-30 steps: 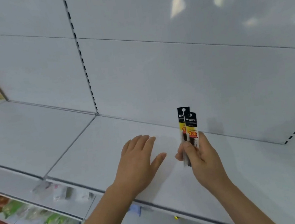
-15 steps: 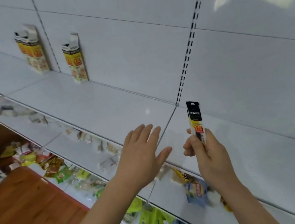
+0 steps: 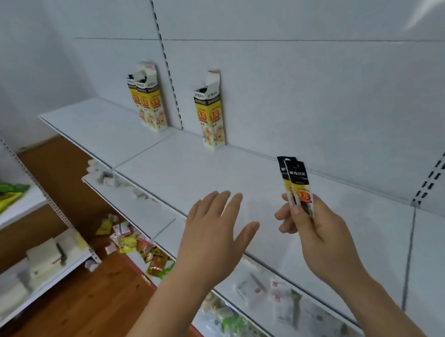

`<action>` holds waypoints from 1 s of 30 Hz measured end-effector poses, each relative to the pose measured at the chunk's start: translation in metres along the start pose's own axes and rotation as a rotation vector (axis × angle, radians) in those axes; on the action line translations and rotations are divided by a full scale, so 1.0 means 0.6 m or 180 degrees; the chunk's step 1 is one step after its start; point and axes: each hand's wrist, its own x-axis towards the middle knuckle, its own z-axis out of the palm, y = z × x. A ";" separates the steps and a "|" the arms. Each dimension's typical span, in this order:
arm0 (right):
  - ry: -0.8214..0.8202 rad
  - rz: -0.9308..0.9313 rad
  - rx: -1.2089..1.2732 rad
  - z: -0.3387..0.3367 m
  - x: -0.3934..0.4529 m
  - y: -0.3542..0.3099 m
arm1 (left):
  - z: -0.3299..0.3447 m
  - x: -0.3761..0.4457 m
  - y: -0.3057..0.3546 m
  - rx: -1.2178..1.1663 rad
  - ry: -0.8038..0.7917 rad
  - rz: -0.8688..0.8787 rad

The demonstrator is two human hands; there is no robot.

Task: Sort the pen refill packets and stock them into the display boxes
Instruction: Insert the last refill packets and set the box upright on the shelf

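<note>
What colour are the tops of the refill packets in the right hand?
Black, with yellow below, on the refill packets the right hand pinches; head view.

Right hand (image 3: 318, 229) pinches two refill packets (image 3: 297, 184) upright; left hand (image 3: 215, 231) flat, fingers spread, above shelf (image 3: 188, 172).

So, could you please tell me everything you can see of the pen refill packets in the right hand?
The pen refill packets are two slim, glossy strips, overlapped and upright. Each has a black top with white lettering, then a yellow band with a red price mark. The right hand pinches their lower ends above the white shelf; nothing else touches them.
</note>
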 end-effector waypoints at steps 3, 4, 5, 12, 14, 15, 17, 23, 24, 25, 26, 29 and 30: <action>0.0003 0.0002 0.0027 0.042 0.065 0.001 | -0.010 0.057 -0.051 0.0129 0.0012 0.0022; -0.0002 -0.0013 0.0005 0.055 0.085 0.002 | -0.010 0.076 -0.067 0.0155 0.0033 0.0047; -0.0010 -0.0016 -0.0022 0.068 0.105 0.004 | -0.009 0.094 -0.083 0.0158 0.0058 0.0069; 0.0060 0.0190 -0.0378 0.147 0.203 0.005 | 0.009 0.213 -0.203 -0.0019 0.0243 0.0225; 0.0155 0.0269 -0.0488 0.173 0.229 0.003 | 0.015 0.248 -0.235 -0.0103 0.0285 0.0318; 0.0229 0.0299 -0.0546 0.188 0.242 0.003 | 0.016 0.266 -0.252 -0.0159 0.0319 0.0394; 0.0398 0.0347 -0.0655 0.221 0.266 0.000 | 0.018 0.299 -0.287 -0.0260 0.0364 0.0575; 0.0943 0.0672 -0.0799 0.315 0.311 -0.029 | 0.008 0.386 -0.384 -0.0457 0.0436 0.1086; 0.1018 0.0706 -0.0765 0.328 0.316 -0.032 | 0.006 0.400 -0.394 -0.0493 0.0462 0.1147; 0.1124 0.0744 -0.0707 0.341 0.322 -0.033 | 0.004 0.415 -0.404 -0.0550 0.0470 0.1195; 0.1220 0.0772 -0.0650 0.352 0.326 -0.035 | 0.003 0.430 -0.411 -0.0599 0.0490 0.1250; 0.1391 0.0825 -0.0579 0.368 0.332 -0.047 | -0.006 0.474 -0.409 -0.0847 0.0614 0.1512; 0.1442 0.0842 -0.0575 0.368 0.335 -0.048 | -0.012 0.488 -0.401 -0.0964 0.0694 0.1629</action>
